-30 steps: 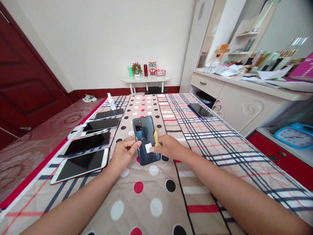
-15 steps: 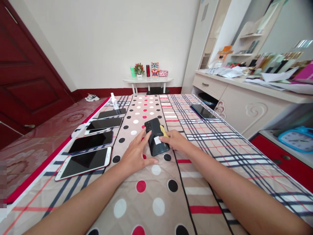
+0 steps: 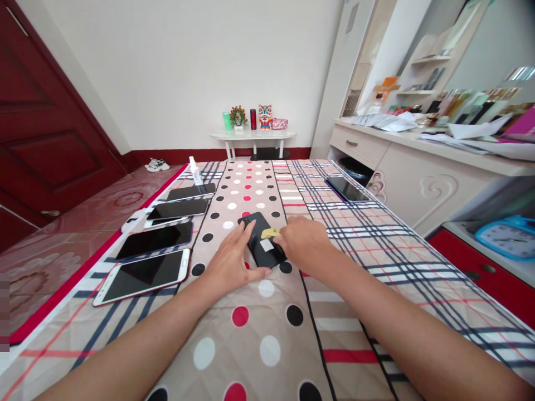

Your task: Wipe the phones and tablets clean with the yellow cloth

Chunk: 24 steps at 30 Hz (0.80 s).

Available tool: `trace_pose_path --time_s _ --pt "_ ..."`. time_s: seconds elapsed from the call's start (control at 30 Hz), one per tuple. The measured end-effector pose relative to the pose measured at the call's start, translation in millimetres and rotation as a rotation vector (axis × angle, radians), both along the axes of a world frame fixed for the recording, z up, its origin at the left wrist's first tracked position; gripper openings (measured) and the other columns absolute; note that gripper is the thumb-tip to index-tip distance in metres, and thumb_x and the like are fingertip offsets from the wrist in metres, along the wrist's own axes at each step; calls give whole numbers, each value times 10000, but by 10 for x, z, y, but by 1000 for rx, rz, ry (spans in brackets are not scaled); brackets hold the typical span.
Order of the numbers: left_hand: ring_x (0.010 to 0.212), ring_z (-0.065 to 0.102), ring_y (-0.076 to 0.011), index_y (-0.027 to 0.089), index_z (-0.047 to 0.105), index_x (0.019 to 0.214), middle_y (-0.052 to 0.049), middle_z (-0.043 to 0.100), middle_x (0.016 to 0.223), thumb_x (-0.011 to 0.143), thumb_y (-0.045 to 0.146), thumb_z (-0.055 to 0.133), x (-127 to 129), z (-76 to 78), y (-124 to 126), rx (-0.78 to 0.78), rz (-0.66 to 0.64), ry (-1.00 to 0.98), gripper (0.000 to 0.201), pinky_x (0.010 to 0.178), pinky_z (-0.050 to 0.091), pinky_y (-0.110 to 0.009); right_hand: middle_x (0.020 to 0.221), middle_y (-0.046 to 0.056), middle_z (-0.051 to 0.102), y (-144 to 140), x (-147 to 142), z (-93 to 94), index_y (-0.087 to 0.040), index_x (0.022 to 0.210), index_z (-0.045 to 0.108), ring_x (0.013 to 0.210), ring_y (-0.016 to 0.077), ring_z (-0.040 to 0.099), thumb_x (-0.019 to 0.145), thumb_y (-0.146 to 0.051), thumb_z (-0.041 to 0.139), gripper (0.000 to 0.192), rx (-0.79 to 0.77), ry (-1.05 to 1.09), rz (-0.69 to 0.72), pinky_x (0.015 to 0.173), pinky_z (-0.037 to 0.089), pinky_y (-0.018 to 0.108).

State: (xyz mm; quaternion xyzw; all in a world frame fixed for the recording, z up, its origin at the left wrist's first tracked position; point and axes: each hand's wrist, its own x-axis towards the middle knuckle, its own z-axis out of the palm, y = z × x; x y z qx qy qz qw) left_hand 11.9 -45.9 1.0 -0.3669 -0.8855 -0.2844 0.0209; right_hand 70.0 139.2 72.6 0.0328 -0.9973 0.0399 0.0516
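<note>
A dark phone (image 3: pixel 259 239) lies back-up on the patterned bed cover (image 3: pixel 267 328), with a small white sticker on it. My left hand (image 3: pixel 234 260) rests flat beside the phone's left edge, fingers spread and touching it. My right hand (image 3: pixel 303 240) presses a small yellow cloth (image 3: pixel 270 232) onto the phone's back from the right.
Several phones lie screen-up in a row at the left (image 3: pixel 144 275), with a small spray bottle (image 3: pixel 194 171) behind them. Another phone (image 3: pixel 346 189) lies at the far right. A white dresser (image 3: pixel 401 167) stands right of the bed, a small table (image 3: pixel 253 136) beyond.
The phone was tilted up in both hands, then laid flat on the cover. My left hand opened beside it and my right hand slid the cloth across its back.
</note>
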Motion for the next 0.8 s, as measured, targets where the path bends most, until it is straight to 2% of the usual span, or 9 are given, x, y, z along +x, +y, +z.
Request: trace_pose_path --time_s 0.1,0.17,0.23,0.4,0.5,0.57,0.63,0.73,0.8 --pt "1381 333 -348 220 259 1490 -157 335 1515 620 406 793 -62 71 -42 43 -80 -32 1037 1121 295 -511 987 177 616 60 -39 42 -160 820 714 1009 325 534 879 -301 579 204 82 83 -21 724 426 373" --pt "1339 411 -308 227 324 1464 -124 409 1479 634 312 779 -120 137 -82 68 -184 -79 950 1128 308 -473 970 141 616 53 -41 -6 -170 917 691 961 284 541 867 -258 597 138 48 149 -3 724 418 352" --pt "1326 433 -283 228 363 1445 -106 437 1464 647 258 766 -175 187 -125 104 -268 -148 895 1138 297 -460 958 111 620 10 -14 -81 -164 1014 647 925 250 543 845 -216 618 179 -4 192 36 732 413 335" --pt "1338 424 -277 229 289 1478 -137 378 1497 728 160 685 -243 167 -188 253 -352 -372 851 1104 343 -478 970 68 619 -100 94 -167 -156 907 658 913 183 541 806 -107 606 124 -201 12 414 782 412 288" --pt "1355 399 -278 246 274 1483 -122 376 1500 738 155 670 -218 131 -172 222 -332 -295 848 1127 303 -488 987 49 619 -36 39 -202 -182 893 689 960 161 541 822 -64 559 189 -302 -38 586 843 407 266" --pt "1388 337 -297 249 263 1488 -110 338 1523 726 228 715 -187 115 -143 146 -316 -213 886 1150 246 -504 988 58 612 84 -81 -277 -184 891 702 971 169 532 856 -80 518 214 -296 43 550 854 407 278" --pt "1405 295 -319 245 227 1499 -116 306 1536 716 312 746 -164 96 -110 104 -295 -172 942 1152 227 -522 978 79 599 235 -228 -379 -168 918 706 946 186 522 896 -123 473 238 -252 170 390 839 411 303" --pt "1390 324 -318 242 192 1507 -131 370 1502 730 351 745 -157 53 -69 125 -260 -166 960 1141 245 -527 981 99 588 375 -359 -485 -152 989 694 921 202 517 933 -185 427 275 -195 245 164 818 411 321" --pt "1370 364 -314 252 193 1506 -130 439 1458 720 335 757 -161 26 -52 153 -247 -193 971 1135 247 -535 975 114 586 325 -324 -488 -138 976 691 914 213 512 931 -179 413 284 -133 228 91 796 407 325"
